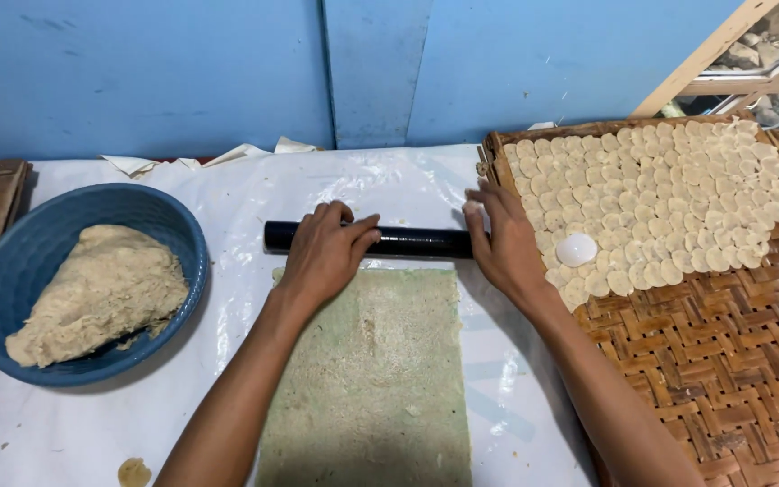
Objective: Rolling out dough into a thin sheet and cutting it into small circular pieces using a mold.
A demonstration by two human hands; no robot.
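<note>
A black rolling pin [380, 240] is pressed under both hands at the far end of a flattened dough sheet [367, 379].

The left hand [325, 254] is laid palm-down over the pin's left part, fingers spread and curled lightly over it; the right hand [500, 245] is set on the pin's right end, fingers draped over it rather than clenched. The pin is lying crosswise on the white plastic-covered table [227, 194], just beyond the greenish-beige sheet's top edge. A blue bowl [11, 261] holding a lump of dough [101, 293] is seen to the left. A woven bamboo tray [723, 361] is placed to the right, its far part covered with small round dough discs [660, 180], a white round cutter [577, 250] resting among them.
</note>
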